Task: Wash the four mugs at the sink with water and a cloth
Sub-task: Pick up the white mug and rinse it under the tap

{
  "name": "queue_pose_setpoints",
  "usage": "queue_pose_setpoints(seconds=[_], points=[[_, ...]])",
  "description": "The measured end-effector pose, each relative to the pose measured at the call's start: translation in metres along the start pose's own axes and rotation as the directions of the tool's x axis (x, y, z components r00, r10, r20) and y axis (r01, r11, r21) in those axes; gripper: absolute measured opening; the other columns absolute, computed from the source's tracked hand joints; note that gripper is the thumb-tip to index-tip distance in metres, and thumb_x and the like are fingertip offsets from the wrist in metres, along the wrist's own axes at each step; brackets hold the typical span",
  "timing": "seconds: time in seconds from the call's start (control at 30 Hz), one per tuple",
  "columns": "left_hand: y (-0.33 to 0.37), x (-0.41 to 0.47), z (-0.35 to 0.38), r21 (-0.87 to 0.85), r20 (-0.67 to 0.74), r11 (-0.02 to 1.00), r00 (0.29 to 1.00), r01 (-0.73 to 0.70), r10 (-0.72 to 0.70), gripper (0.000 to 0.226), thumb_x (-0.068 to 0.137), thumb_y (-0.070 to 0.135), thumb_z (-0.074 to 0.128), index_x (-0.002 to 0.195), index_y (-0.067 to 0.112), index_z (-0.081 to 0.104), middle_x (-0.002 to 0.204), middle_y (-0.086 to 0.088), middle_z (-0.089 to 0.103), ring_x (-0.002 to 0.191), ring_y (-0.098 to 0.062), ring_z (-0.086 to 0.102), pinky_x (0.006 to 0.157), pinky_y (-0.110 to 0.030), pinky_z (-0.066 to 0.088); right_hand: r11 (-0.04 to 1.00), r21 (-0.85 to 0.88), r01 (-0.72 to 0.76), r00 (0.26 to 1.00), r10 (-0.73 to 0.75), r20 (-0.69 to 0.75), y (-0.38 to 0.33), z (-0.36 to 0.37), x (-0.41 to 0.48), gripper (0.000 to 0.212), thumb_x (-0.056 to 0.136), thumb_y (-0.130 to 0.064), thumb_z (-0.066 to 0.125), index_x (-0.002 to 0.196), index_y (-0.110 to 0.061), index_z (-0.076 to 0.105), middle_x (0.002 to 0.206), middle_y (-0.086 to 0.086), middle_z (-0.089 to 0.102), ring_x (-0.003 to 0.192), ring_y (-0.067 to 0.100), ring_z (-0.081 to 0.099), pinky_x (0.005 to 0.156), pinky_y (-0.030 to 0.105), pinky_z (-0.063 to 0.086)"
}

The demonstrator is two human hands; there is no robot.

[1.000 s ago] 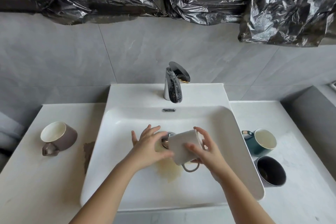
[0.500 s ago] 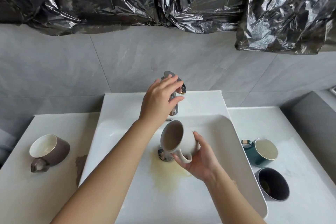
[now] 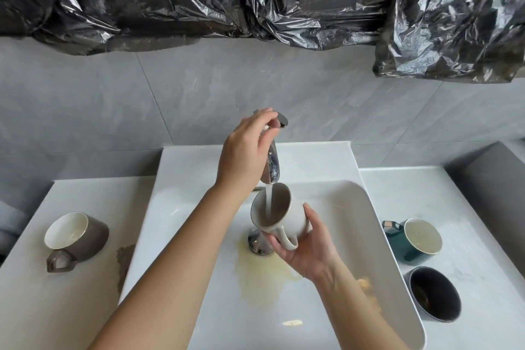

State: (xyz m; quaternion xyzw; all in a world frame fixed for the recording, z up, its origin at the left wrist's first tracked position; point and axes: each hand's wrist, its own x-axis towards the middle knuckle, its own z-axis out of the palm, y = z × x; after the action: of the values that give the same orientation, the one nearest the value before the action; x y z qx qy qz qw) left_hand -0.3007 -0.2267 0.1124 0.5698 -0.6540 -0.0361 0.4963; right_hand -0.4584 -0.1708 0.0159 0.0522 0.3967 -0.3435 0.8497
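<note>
Item: white mug (image 3: 287, 214), under the faucet (image 3: 272, 167), tilted so I catch the stream; right hand (image 3: 308, 247) wraps it. Left hand (image 3: 244, 152) pinches the lever. Brown mug (image 3: 78, 234) left of faucet; teal mug (image 3: 416, 240), dark mug (image 3: 433, 297) right, on counter (image 3: 468, 250).

Four mugs: white (image 3: 287, 217), brown (image 3: 82, 234), teal (image 3: 414, 240), dark (image 3: 433, 297). One faucet (image 3: 272, 167), one sink (image 3: 369, 236). Two hands.

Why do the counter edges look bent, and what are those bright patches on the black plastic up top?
Head view: the wide-angle lens bows the sink rim and counter lines. Soft light glints off the crinkled black plastic and the chrome faucet. Shadows are faint; the white mug and running water look sharp.
</note>
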Motion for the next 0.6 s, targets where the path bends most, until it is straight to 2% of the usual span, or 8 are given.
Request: queue_pose_setpoints(seconds=[0.03,0.1,0.17,0.2,0.27,0.3,0.47,0.6], points=[[-0.003,-0.013,-0.006,-0.017,-0.034,1.0,0.999,0.023,-0.024,0.024,0.093,0.016,0.054,0.11,0.005,0.066,0.116,-0.005,0.067,0.107,-0.017,0.06,0.1,-0.025,0.04,1.0,-0.006,0.0,1.0,0.0,0.008,-0.001,-0.001,0.002,0.078,0.071,-0.042,0.071,0.14,-0.012,0.051,0.139,0.028,0.052,0.11,0.046,0.056,0.064,0.043,0.061],[-0.013,-0.05,-0.021,0.014,-0.122,1.0,0.992,0.02,-0.018,0.02,0.092,0.012,0.049,0.097,0.004,0.067,0.102,-0.006,0.067,0.099,-0.02,0.061,0.09,-0.033,0.047,1.0,-0.018,-0.003,1.0,0.004,0.017,-0.005,-0.004,0.005,0.078,0.073,-0.043,0.07,0.141,-0.011,0.05,0.137,0.03,0.053,0.11,0.046,0.055,0.068,0.044,0.06],[-0.029,-0.095,-0.033,0.071,-0.006,0.997,0.999,-0.034,0.035,0.02,0.087,0.011,0.047,0.089,0.008,0.067,0.093,-0.001,0.065,0.09,-0.018,0.06,0.08,-0.038,0.048,0.999,-0.046,-0.001,1.0,0.002,0.022,-0.008,-0.007,0.007,0.078,0.073,-0.045,0.069,0.139,-0.008,0.051,0.134,0.031,0.056,0.113,0.045,0.055,0.073,0.045,0.059],[-0.038,-0.114,-0.035,0.084,0.148,0.992,0.986,-0.09,0.077,0.022,0.085,0.013,0.048,0.094,0.01,0.068,0.098,0.002,0.066,0.095,-0.016,0.06,0.082,-0.037,0.047,0.997,-0.077,0.006,1.0,-0.004,0.029,-0.01,-0.008,0.008,0.077,0.073,-0.046,0.068,0.137,-0.005,0.052,0.131,0.031,0.058,0.111,0.045,0.057,0.074,0.045,0.058],[-0.054,-0.134,-0.031,0.097,0.435,0.968,0.885,-0.23,0.167,0.031,0.087,0.018,0.051,0.113,0.017,0.067,0.119,0.006,0.064,0.115,-0.015,0.057,0.095,-0.033,0.042,0.984,-0.174,0.021,0.999,-0.016,0.033,-0.012,-0.011,0.012,0.078,0.072,-0.051,0.064,0.132,-0.001,0.055,0.119,0.029,0.065,0.096,0.042,0.067,0.073,0.044,0.06],[-0.06,-0.135,-0.027,0.118,0.512,0.945,0.834,-0.304,0.204,0.031,0.089,0.021,0.052,0.116,0.02,0.066,0.124,0.009,0.062,0.125,-0.016,0.052,0.101,-0.034,0.038,0.975,-0.222,0.023,0.999,-0.017,0.029,-0.013,-0.012,0.014,0.079,0.073,-0.054,0.062,0.131,-0.001,0.057,0.114,0.028,0.067,0.088,0.04,0.07,0.075,0.043,0.06],[-0.061,-0.107,-0.008,0.259,0.588,0.784,0.735,-0.565,0.336,0.022,0.089,0.024,0.049,0.073,0.025,0.064,0.08,0.01,0.061,0.133,-0.024,0.046,0.105,-0.052,0.03,0.937,-0.348,-0.009,1.0,0.002,-0.02,-0.015,-0.015,0.027,0.071,0.086,-0.065,0.05,0.124,-0.006,0.064,0.11,0.026,0.067,0.086,0.037,0.066,0.083,0.04,0.049],[-0.055,-0.105,-0.006,0.342,0.573,0.726,0.745,-0.596,0.341,0.019,0.084,0.011,0.062,0.068,0.022,0.06,0.07,0.006,0.056,0.131,-0.028,0.05,0.113,-0.062,0.017,0.971,-0.218,0.097,0.989,-0.071,0.126,-0.014,-0.015,0.026,0.062,0.09,-0.047,0.05,0.124,0.003,0.062,0.126,0.031,0.062,0.111,0.046,0.06,0.109,0.055,0.038]])
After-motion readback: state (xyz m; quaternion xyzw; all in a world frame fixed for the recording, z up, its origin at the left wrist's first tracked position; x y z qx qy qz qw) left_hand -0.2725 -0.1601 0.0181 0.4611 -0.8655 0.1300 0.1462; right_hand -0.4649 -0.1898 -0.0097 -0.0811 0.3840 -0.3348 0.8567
